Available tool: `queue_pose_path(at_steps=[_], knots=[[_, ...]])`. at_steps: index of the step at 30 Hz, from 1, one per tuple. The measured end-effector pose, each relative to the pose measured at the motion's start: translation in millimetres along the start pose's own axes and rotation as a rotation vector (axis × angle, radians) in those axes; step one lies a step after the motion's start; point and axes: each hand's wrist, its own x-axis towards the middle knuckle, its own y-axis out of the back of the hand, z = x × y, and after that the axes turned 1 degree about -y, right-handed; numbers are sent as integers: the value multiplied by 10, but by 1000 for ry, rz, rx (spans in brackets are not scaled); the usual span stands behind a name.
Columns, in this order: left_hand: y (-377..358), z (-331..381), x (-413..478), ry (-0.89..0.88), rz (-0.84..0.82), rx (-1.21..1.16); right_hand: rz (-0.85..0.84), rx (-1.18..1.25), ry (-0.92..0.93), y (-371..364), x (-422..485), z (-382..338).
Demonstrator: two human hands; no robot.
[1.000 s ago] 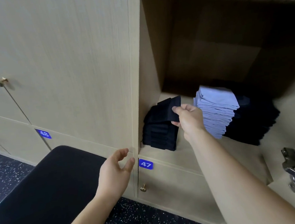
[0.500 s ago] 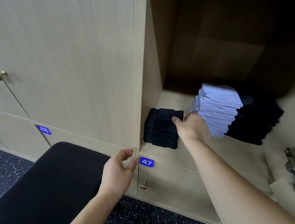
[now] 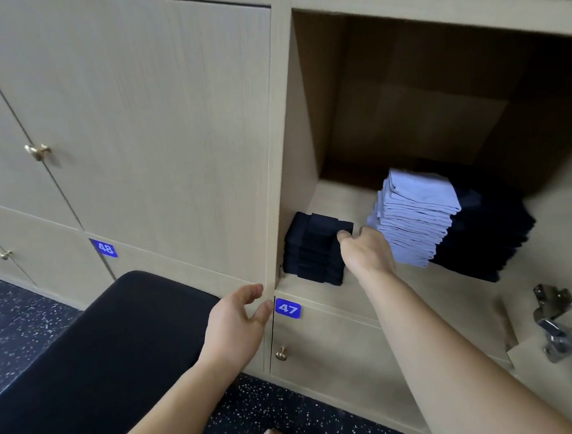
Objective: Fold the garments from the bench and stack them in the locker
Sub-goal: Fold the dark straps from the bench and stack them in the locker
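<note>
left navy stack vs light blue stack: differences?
The navy stack is lower, the light blue stack taller and paler. The navy stack sits by the left wall, the light blue stack mid-shelf. The right hand holds the navy stack, not the light blue stack. Both folded.

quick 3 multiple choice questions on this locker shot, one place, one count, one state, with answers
1. The light blue stack sits: A on the bench; B between the small dark stack and the large dark stack; C on the floor.
2. Stacks in the open locker: A one; B five; C three.
3. The left hand is: A open, holding nothing; B gripping a shirt; C turning a knob.
Answers: B, dark piles flank it; C, two dark and one blue; A, fingers relaxed and empty by the locker edge.
</note>
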Motion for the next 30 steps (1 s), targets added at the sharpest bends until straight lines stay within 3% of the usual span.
queue_pose_path(at_steps=[4, 8, 14, 24, 30], knots=[[247, 97, -221, -34, 14, 22, -16, -63, 61, 197, -399, 12], [603, 174, -591, -69, 19, 78, -162, -188, 178, 278, -1017, -49], [1464, 27, -1387, -82, 142, 234, -233, -276, 525, 213, -2305, -437], [2838, -846, -2870, 96, 370, 274, -437, -226, 890, -520, -4041, -723], [3273, -1463, -3690, 241, 550, 233, -592, -231, 997, -957, -4640, -650]])
